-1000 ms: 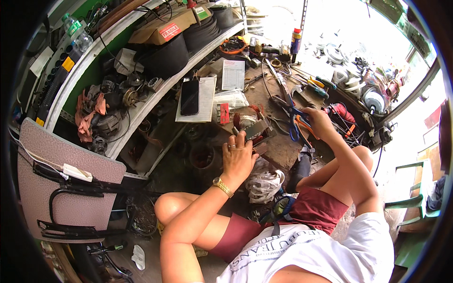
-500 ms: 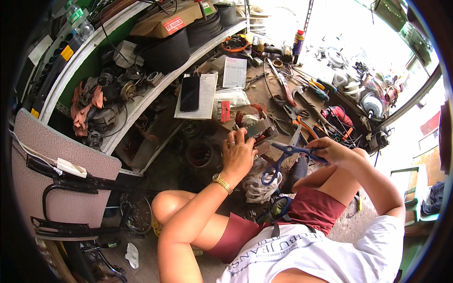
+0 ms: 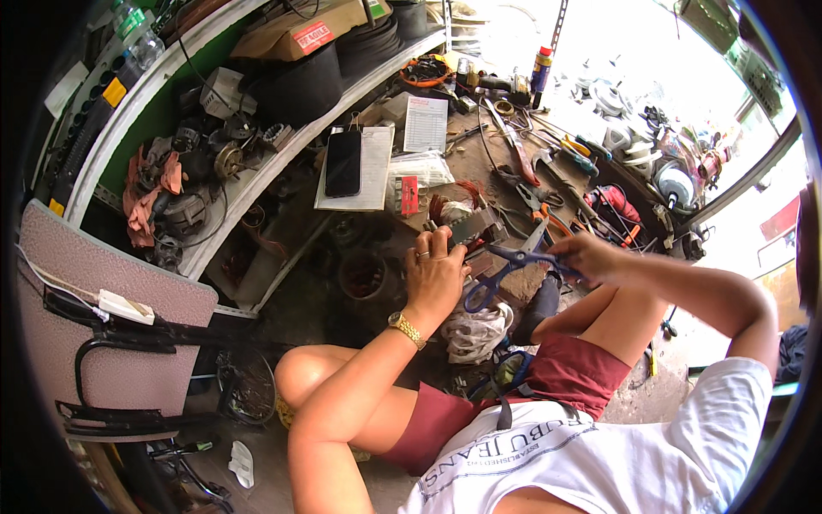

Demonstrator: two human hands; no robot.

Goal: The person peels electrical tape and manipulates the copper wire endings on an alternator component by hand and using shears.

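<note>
My left hand (image 3: 437, 272) is closed on a dark grey block-shaped metal part (image 3: 471, 228), held over the cluttered floor; the fingers cover part of it. Reddish wire and white strands lie just behind the part. In my right hand (image 3: 591, 259), a little smeared by motion, is a pair of scissors (image 3: 516, 256) with dark blue handles. Their blades are spread apart, and one handle loop hangs free toward my left hand. Below the scissors, a bundle of whitish cloth or cord (image 3: 478, 332) rests by my foot.
Pliers (image 3: 529, 199) and other hand tools lie beyond my hands. A black phone (image 3: 343, 163) rests on a paper pad at the left, near a red packet (image 3: 409, 195). Loaded shelves (image 3: 257, 184) run along the left, above a tilted chair (image 3: 128, 317). A spray can (image 3: 541, 73) stands farther off.
My right hand has shifted slightly right and up, its elbow swinging outward. The scissors have turned, their hanging handle loop moving left and up. My left hand stays nearly in place with the metal part.
</note>
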